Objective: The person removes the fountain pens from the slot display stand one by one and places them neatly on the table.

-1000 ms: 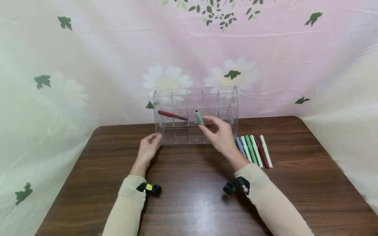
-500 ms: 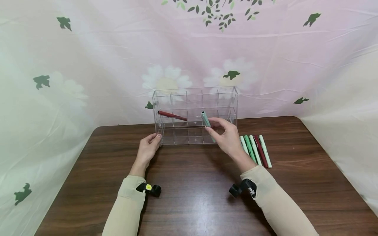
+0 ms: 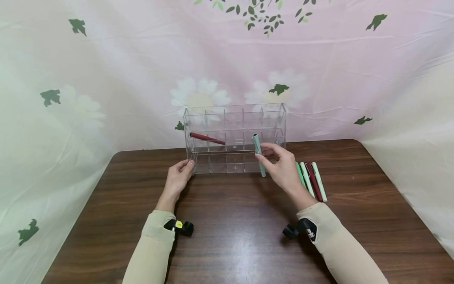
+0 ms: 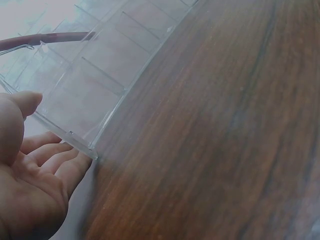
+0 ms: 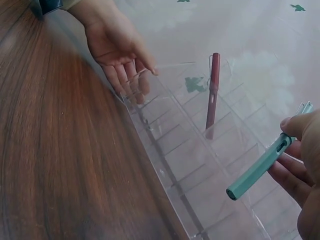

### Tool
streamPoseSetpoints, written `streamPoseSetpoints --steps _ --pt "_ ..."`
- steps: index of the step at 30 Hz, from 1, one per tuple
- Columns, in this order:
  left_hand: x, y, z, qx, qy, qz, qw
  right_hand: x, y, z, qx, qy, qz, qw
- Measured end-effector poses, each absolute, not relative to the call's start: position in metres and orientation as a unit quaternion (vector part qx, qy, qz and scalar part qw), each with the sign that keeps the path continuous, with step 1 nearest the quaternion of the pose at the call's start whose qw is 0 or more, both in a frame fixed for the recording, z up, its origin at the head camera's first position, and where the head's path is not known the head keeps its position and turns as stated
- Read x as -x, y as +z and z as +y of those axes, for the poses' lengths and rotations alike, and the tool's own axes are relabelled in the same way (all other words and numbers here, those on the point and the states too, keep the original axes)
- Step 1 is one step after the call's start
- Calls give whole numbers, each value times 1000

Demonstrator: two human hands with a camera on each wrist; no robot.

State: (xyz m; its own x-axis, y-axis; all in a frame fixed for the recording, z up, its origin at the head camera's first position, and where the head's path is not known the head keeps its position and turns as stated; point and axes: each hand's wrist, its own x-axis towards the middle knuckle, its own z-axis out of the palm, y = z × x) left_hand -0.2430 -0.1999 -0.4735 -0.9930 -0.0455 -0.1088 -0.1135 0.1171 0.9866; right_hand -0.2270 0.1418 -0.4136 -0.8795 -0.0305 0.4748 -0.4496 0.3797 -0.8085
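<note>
A clear divided organizer point(image 3: 235, 169) stands upright at the back of the table. My left hand point(image 3: 179, 178) holds its front left edge, the thumb point(image 4: 31, 102) on one side and the fingers lower down by the corner. A red pen point(image 3: 207, 138) leans at a slant in a left compartment, its clip showing in the right wrist view. Between thumb and fingers my right hand point(image 3: 280, 163) pinches a teal pen point(image 5: 257, 169), held nearly upright before the organizer's right part. In the right wrist view one end of this pen points down over the compartments.
Right of the organizer several pens lie side by side on the brown table point(image 3: 227, 221): a green pen point(image 3: 300, 174), pale pens such as the outermost pale pen point(image 3: 319, 182), and a dark red pen point(image 3: 314, 182). Some are hidden behind my right hand. A patterned cloth point(image 3: 142, 79) hangs behind.
My right hand has moved to the right along the organizer's front with the teal pen, which has turned more upright. It covers more of the lying pens. The left hand has stayed put.
</note>
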Motion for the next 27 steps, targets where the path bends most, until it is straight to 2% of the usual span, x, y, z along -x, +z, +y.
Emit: streamPoseSetpoints --steps 15,27 --pt "243 -471 -199 55 668 742 27 222 -419 155 -142 536 -810 192" --pt "241 -472 -198 50 672 738 27 216 -427 174 -148 487 -830 229"
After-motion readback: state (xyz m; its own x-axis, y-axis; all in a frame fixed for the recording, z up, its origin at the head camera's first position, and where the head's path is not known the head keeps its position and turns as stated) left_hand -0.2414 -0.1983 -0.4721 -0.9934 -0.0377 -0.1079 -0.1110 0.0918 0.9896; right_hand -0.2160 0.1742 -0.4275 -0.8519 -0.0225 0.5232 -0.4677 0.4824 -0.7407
